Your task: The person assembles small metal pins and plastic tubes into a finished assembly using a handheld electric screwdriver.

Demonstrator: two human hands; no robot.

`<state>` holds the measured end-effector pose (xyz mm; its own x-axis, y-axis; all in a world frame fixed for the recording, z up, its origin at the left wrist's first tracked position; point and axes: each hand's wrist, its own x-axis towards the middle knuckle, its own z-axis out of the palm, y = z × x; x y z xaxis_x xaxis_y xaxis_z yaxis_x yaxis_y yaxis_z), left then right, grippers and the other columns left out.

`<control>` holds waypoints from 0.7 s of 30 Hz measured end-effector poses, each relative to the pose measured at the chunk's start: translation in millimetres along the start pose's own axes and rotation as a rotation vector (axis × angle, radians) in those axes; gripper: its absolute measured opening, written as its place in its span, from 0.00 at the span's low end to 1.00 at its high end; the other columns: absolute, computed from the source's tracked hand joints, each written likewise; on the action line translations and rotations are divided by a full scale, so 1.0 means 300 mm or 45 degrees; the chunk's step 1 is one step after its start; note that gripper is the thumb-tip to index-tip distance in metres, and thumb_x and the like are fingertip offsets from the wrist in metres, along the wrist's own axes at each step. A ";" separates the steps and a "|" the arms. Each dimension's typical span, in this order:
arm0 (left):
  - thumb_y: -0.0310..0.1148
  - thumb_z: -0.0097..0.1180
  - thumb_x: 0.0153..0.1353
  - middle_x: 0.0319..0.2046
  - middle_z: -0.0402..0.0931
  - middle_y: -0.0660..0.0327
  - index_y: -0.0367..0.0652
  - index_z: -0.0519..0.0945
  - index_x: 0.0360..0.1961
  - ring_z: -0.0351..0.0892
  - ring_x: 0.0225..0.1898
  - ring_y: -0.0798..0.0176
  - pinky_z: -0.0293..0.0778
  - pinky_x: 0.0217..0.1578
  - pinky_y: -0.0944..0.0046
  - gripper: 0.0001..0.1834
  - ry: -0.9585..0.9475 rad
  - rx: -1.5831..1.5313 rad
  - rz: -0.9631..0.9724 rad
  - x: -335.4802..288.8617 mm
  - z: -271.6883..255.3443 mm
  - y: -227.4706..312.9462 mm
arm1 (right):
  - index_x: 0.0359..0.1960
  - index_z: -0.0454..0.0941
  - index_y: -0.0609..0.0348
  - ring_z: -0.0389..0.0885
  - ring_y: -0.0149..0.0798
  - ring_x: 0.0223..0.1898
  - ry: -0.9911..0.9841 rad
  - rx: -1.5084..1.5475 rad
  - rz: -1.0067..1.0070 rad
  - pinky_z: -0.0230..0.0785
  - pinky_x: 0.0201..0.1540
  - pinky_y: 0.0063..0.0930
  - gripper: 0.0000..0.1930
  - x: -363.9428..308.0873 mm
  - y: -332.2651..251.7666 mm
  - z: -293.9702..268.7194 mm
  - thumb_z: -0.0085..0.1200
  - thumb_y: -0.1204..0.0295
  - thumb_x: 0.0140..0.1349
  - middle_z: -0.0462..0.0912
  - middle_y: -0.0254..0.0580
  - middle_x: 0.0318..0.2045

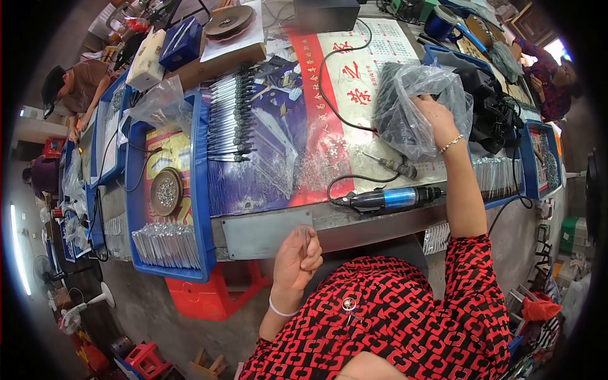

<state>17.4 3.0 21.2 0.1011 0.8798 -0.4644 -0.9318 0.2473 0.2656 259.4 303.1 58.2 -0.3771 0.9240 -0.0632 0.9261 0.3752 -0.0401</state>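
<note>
My right hand [435,120] reaches into the mouth of a clear plastic bag [408,136] at the back right of the table. Its fingertips are hidden in the bag, which holds dark grey pieces. Nearer to me, my left hand [297,258] is closed in front of the table edge. Something small and greyish shows between its thumb and fingers, too small to name. A blue and black electric screwdriver [396,199] lies along the table's front edge, with a cord. Behind it rests a thin-tipped tool with a dark grip [405,168].
Long metal parts with dark ends [229,114] lie in a row. At the left, a blue tray [204,190] holds a round dish [166,192] and many flat silvery pieces [166,246]. A red stool [206,294] stands below. Other people work at both sides.
</note>
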 end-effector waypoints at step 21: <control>0.42 0.42 0.70 0.20 0.66 0.65 0.38 0.71 0.40 0.54 0.14 0.77 0.50 0.15 0.77 0.16 -0.135 0.019 -0.152 0.051 0.023 0.003 | 0.41 0.74 0.65 0.72 0.23 0.22 -0.282 2.063 -0.120 0.66 0.26 0.15 0.08 -0.441 -0.393 -0.064 0.48 0.74 0.65 0.79 0.38 0.32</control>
<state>20.5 19.6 20.1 0.2480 0.8816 -0.4016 -0.9059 0.3580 0.2264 200.4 138.0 90.5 -0.5550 0.8220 -0.1276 -0.0251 -0.1699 -0.9851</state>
